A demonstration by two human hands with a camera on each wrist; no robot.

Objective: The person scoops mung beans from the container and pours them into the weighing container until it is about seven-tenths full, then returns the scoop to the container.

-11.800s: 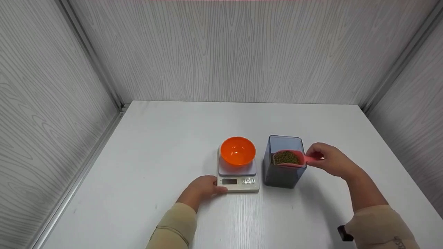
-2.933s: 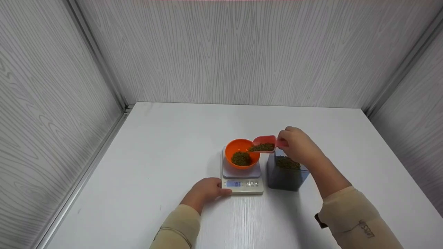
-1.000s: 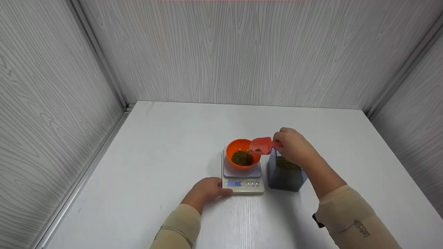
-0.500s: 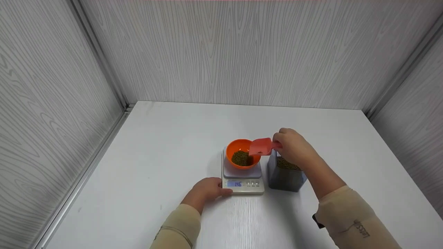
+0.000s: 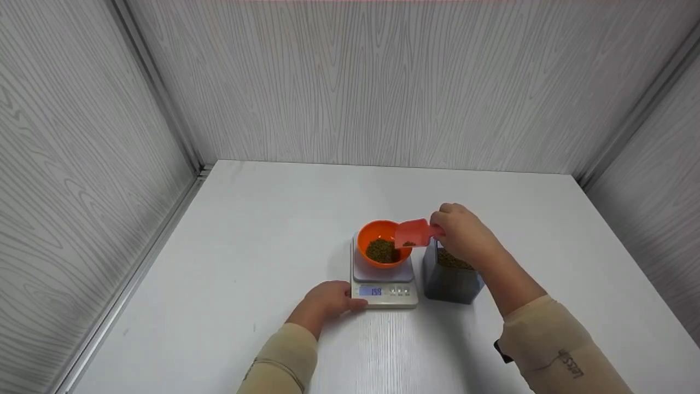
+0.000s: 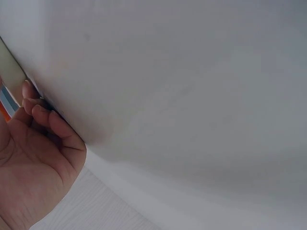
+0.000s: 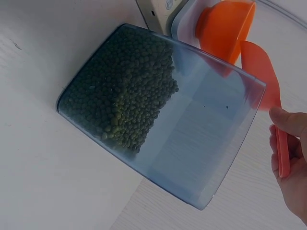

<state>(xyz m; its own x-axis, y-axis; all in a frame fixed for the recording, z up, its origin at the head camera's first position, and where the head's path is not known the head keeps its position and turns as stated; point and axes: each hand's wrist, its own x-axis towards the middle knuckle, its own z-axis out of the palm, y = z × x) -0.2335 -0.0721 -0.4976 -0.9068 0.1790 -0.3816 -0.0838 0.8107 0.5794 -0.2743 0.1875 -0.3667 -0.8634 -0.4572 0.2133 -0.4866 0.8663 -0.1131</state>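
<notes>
We see the right hand (image 5: 464, 231) pinching the red scoop (image 5: 413, 233), which juts leftward over the orange bowl (image 5: 373, 232); the left hand (image 5: 328, 299) seemingly grips the scale (image 5: 391, 300)

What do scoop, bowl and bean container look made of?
Scoop: likely smooth plastic; even pink-red colour throughout.
Bowl: probably glossy orange plastic; small bright highlights inside.
Container: smooth, clear, blue-grey tinted; beans show through. Plastic or glass, can't tell.
</notes>
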